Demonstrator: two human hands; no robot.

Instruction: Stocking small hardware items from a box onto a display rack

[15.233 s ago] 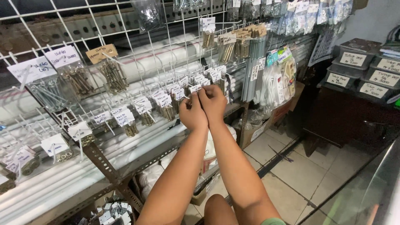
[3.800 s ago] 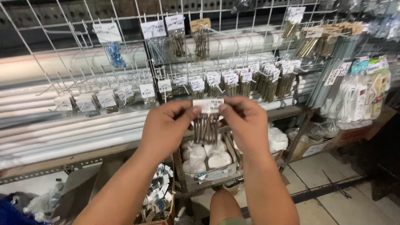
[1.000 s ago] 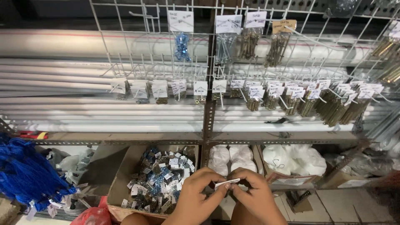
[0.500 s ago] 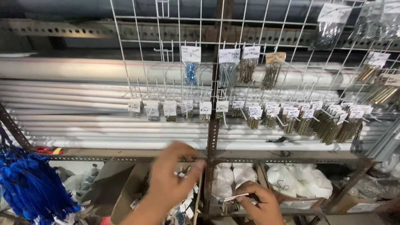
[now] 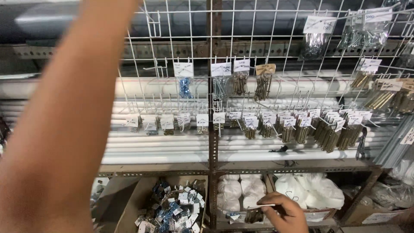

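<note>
The right hand point(image 5: 282, 212) pinches a small clear packet of brass-coloured screws with a white card header point(image 5: 258, 211), not yet hung, low beneath the white wire grid panel point(image 5: 276, 56), while the left forearm point(image 5: 64, 112) rises toward the grid, its hand unseen.

Our left arm point(image 5: 64, 121) fills the near left of the view, a bare forearm rising steeply from seven o'clock toward twelve o'clock and running out past the top edge, so the left hand itself is out of sight and we cannot tell its grip. Our right hand point(image 5: 282, 213) sits low at five o'clock, back of the hand turned up toward us, knuckles bent, fingers point(image 5: 269, 202) curled and pinched together pointing toward nine o'clock. Its wrist drops off the bottom edge.
</note>
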